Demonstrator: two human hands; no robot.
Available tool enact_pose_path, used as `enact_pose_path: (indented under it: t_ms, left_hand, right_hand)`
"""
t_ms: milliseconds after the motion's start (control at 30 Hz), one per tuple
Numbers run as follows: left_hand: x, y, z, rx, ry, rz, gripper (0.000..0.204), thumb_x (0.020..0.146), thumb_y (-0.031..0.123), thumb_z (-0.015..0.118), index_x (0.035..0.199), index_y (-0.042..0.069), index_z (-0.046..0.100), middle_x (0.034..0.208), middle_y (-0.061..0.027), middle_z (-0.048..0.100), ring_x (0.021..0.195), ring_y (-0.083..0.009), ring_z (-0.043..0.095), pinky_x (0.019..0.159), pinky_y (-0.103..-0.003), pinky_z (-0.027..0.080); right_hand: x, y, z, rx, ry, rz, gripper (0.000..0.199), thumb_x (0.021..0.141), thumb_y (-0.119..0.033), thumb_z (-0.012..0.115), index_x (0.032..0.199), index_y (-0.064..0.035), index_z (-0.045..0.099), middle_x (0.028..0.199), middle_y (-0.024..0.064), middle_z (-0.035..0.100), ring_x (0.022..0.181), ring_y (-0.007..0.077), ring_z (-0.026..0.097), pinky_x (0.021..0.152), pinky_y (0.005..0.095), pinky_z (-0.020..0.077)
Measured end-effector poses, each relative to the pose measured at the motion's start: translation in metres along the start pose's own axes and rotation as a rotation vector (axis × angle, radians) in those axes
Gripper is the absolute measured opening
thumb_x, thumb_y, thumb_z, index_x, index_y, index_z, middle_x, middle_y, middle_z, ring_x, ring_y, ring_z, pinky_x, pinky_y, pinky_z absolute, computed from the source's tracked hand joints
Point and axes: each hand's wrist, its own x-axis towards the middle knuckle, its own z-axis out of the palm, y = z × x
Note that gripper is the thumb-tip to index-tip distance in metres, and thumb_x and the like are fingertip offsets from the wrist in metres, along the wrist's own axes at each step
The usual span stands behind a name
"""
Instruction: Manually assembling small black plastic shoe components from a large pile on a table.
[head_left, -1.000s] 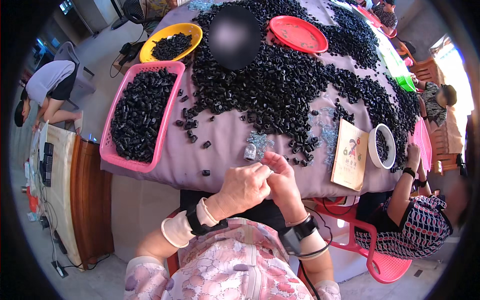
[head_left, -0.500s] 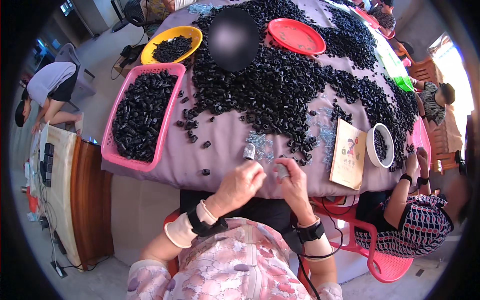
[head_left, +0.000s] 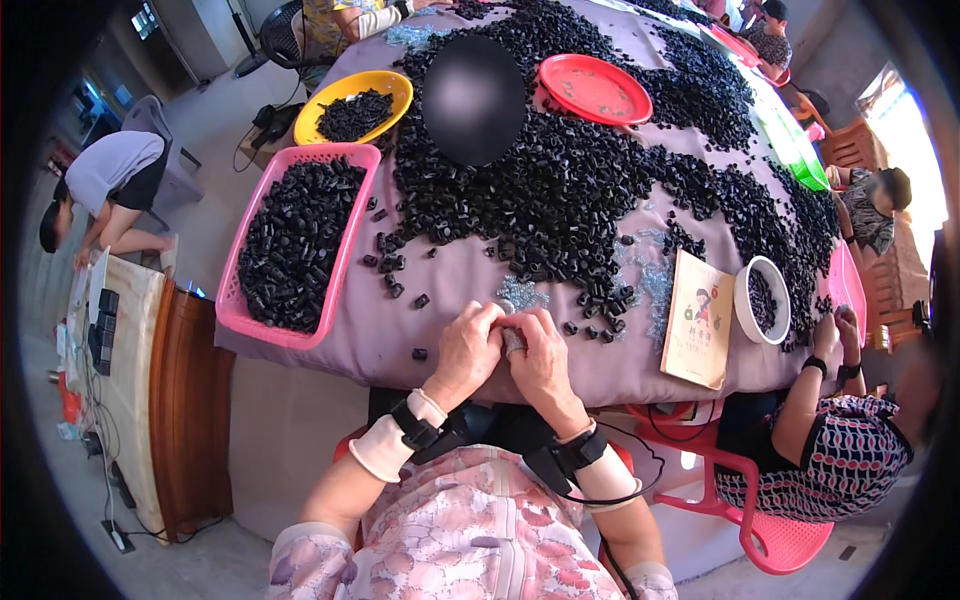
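Note:
My left hand (head_left: 466, 350) and my right hand (head_left: 541, 362) meet above the near edge of the cloth-covered table, fingertips pinched together. Whatever is between them is hidden or too small to make out. A grey wrap (head_left: 514, 341) covers one finger of my right hand. Just beyond my fingers lies a small patch of tiny clear-blue pieces (head_left: 522, 292). Past it spreads a large heap of small black cylindrical caps (head_left: 560, 210), with a few loose ones closer to me.
A pink basket (head_left: 328, 335) full of black pieces stands left, below a yellow tray (head_left: 402, 100). A red tray (head_left: 595, 90) sits in the heap. To the right are a booklet (head_left: 697, 320) and a white bowl (head_left: 784, 325). Another person (head_left: 840, 450) works at my right.
My hands, apart before, have come together at the fingertips. My right hand has moved left, and the pale silvery piece by my left fingers is now mostly covered.

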Motion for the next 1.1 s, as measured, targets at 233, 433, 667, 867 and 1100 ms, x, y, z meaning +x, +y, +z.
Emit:
enact_pose_path:
  t_ms: [233,433,667,867,1100]
  left_hand:
    - [0.000,-0.007,-0.006,-0.308,-0.044,0.074,0.011,0.078,-0.001,0.056,0.088,0.004,0.055,0.083,-0.0133,0.057,0.075,-0.0350,0.059,0.063,-0.042,0.047]
    - [0.006,0.000,-0.012,-0.231,-0.048,0.180,0.012,0.077,-0.005,0.054,0.085,0.003,0.052,0.080,-0.0122,0.056,0.073,-0.0327,0.059,0.062,-0.040,0.048]
    - [0.011,-0.004,-0.019,-1.094,-0.319,-0.480,0.014,0.082,-0.002,0.046,0.084,0.012,0.043,0.067,0.0021,0.047,0.047,-0.0063,0.046,0.040,-0.020,0.037]
    - [0.007,-0.008,-0.014,-0.911,-0.237,-0.280,0.014,0.085,-0.003,0.046,0.089,0.009,0.040,0.065,-0.0014,0.048,0.049,-0.0109,0.050,0.041,-0.025,0.038]
    - [0.019,0.004,-0.024,-0.270,-0.027,0.325,0.017,0.076,-0.010,0.048,0.087,0.003,0.047,0.079,-0.0122,0.052,0.071,-0.0340,0.055,0.061,-0.040,0.047]
  right_hand:
    - [0.002,0.001,-0.003,-0.030,0.012,0.000,0.025,0.070,0.003,0.055,0.094,-0.0053,0.058,0.086,0.0151,0.056,0.080,0.0366,0.057,0.068,0.0426,0.0478]
    - [0.001,0.001,-0.001,0.089,0.025,0.103,0.024,0.068,0.003,0.057,0.091,-0.0039,0.059,0.081,0.0150,0.057,0.075,0.0350,0.058,0.066,0.0408,0.0487]
    - [0.002,-0.016,-0.002,0.307,0.009,0.229,0.021,0.070,0.005,0.060,0.090,-0.0006,0.058,0.079,0.0134,0.064,0.072,0.0227,0.066,0.065,0.0317,0.0515]
    - [0.005,-0.022,-0.003,0.428,-0.027,0.331,0.026,0.070,0.010,0.057,0.091,-0.0017,0.049,0.082,0.0016,0.055,0.075,0.0085,0.054,0.069,0.0223,0.0454]
    - [0.003,-0.023,0.000,0.285,0.099,0.137,0.026,0.068,0.005,0.062,0.089,-0.0020,0.048,0.073,0.0054,0.055,0.061,0.0130,0.051,0.057,0.0262,0.0440]
